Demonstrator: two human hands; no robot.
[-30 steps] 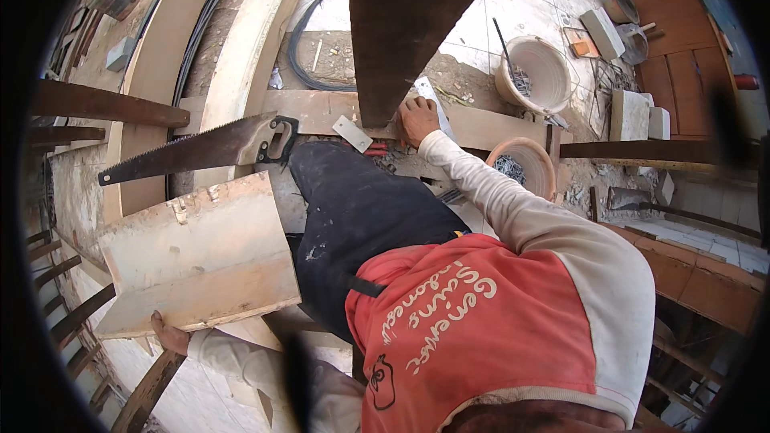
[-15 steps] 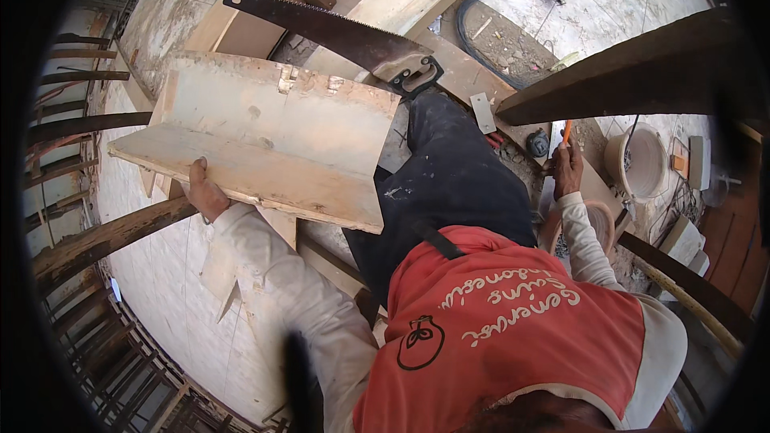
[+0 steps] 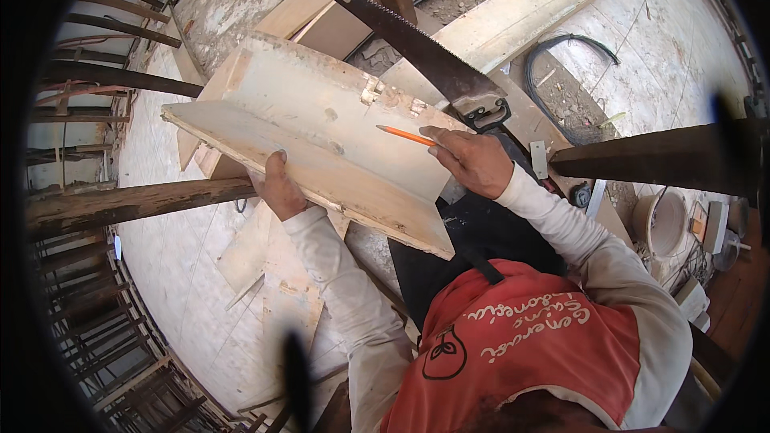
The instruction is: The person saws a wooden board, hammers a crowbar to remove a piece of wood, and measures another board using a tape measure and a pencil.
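My left hand (image 3: 281,187) grips the near edge of an L-shaped piece of two joined pale wooden boards (image 3: 298,119), thumb on top and the other fingers hidden below. The piece slants in front of me, its right end by my dark trousers. Above its upright board, my right hand (image 3: 476,162) pinches an orange pencil (image 3: 407,135), tip pointing left. Whether the tip touches the wood, I cannot tell. A handsaw (image 3: 425,56) lies just beyond the boards, with its black handle (image 3: 489,115) toward my leg.
Dark posts (image 3: 654,159) stand at the right, and a rough timber (image 3: 136,207) runs in from the left. Coiled wire (image 3: 532,72), a tape measure (image 3: 580,194) and a round tub (image 3: 664,222) are at the right. Wood offcuts (image 3: 293,305) lie on the tiled floor.
My right hand has come from the tools at the right, bringing the pencil over the boards. My left hand keeps its hold on the edge. The view has shifted, and the boards are tilted more.
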